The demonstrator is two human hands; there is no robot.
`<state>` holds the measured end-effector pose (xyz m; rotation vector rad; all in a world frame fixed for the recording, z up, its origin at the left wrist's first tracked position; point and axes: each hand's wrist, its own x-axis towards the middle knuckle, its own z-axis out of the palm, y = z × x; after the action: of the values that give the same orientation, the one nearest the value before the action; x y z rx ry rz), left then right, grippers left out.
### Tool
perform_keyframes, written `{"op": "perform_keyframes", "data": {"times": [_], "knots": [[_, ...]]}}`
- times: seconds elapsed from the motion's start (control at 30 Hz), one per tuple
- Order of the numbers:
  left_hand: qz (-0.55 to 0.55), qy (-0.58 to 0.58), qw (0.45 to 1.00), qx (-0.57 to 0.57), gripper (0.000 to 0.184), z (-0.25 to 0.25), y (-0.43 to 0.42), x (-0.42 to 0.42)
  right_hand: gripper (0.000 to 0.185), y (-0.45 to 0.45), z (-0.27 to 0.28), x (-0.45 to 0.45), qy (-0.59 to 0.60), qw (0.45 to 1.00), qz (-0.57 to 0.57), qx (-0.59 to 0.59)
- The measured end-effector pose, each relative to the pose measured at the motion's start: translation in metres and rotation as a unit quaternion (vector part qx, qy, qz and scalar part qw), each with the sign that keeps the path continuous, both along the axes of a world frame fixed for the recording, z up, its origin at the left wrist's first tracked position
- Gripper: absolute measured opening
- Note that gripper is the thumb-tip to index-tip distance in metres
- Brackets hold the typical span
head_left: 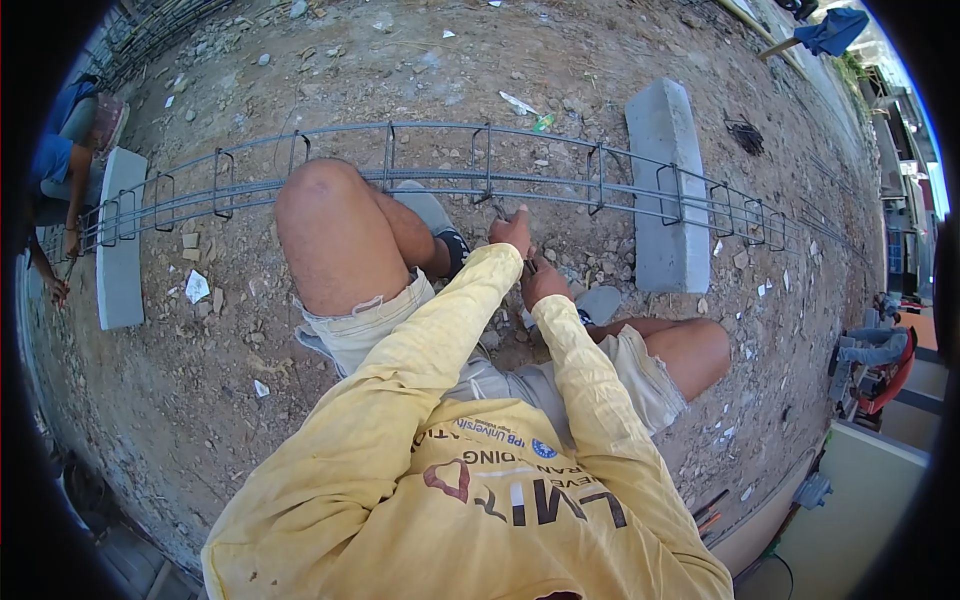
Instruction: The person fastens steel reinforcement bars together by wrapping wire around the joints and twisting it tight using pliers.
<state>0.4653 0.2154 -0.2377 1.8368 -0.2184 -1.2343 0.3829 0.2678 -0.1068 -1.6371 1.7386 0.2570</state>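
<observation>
A long rebar cage [440, 183] with square stirrups runs across in front of me, between my bent knees and the far ground. My left hand [512, 232] is just below its near bars, close to a stirrup, with the fingers curled together; what they pinch is too small to make out. Lower and slightly to the right, my right hand [545, 284] is closed around a dark hand tool [531, 266], most of it hidden by my fingers. Both hands are close together, the left sleeve crossing toward the middle.
Concrete blocks, one at right [672, 190] and one at left [122, 240], support the cage. Another person [62, 165] crouches at its left end, hands by the bars. Rubble and paper scraps litter the dirt. A red wheelbarrow-like object [885, 370] stands far right.
</observation>
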Motion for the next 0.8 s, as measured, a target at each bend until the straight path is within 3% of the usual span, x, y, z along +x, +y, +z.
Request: {"op": "perform_keyframes", "data": {"times": [0.03, 0.13, 0.17, 0.23, 0.3, 0.4, 0.53, 0.57, 0.6, 0.63, 0.73, 0.8], "knots": [[-0.012, 0.057, 0.998, -0.008, 0.054, 0.026, 0.007, 0.008, 0.045, -0.005, -0.019, -0.013, -0.023, 0.999, 0.028, -0.033], [-0.021, 0.181, 0.982, -0.046, 0.05, 0.05, 0.02, 0.023, 0.043, -0.018, -0.009, -0.015, -0.021, 0.997, 0.048, 0.063], [-0.019, 0.213, 0.975, -0.06, 0.049, 0.053, 0.023, 0.027, 0.042, -0.02, -0.008, -0.015, -0.058, 0.984, -0.035, 0.167], [0.012, 0.336, 0.939, -0.074, 0.043, 0.064, 0.026, 0.035, 0.038, -0.018, 0.002, -0.018, -0.244, 0.895, -0.159, 0.337], [0.046, 0.445, 0.89, -0.093, 0.033, 0.08, 0.027, 0.042, 0.028, -0.015, 0.003, -0.023, -0.364, 0.765, -0.262, 0.462], [0.034, 0.5, 0.853, -0.143, 0.031, 0.072, 0.023, 0.04, 0.031, -0.012, 0.003, -0.026, -0.395, 0.745, -0.247, 0.477], [0.065, 0.461, 0.878, -0.11, 0.032, 0.072, 0.016, 0.034, 0.035, -0.016, -0.003, -0.026, -0.318, 0.862, -0.142, 0.369], [0.081, 0.432, 0.892, -0.104, 0.031, 0.073, 0.015, 0.028, 0.035, -0.012, -0.006, -0.026, -0.262, 0.937, -0.078, 0.217], [0.097, 0.403, 0.905, -0.098, 0.031, 0.073, 0.014, 0.024, 0.037, -0.005, -0.006, -0.021, -0.198, 0.979, -0.01, 0.057], [0.104, 0.408, 0.902, -0.098, 0.029, 0.07, 0.012, 0.021, 0.04, 0.0, -0.006, -0.015, -0.127, 0.985, 0.058, -0.105], [0.106, 0.417, 0.896, -0.107, 0.026, 0.074, 0.011, 0.02, 0.043, 0.005, 0.024, 0.013, 0.084, 0.994, 0.027, -0.062], [0.088, 0.414, 0.898, -0.124, 0.026, 0.08, 0.019, 0.024, 0.04, -0.004, 0.009, -0.002, 0.071, 0.992, 0.067, -0.076]]}}
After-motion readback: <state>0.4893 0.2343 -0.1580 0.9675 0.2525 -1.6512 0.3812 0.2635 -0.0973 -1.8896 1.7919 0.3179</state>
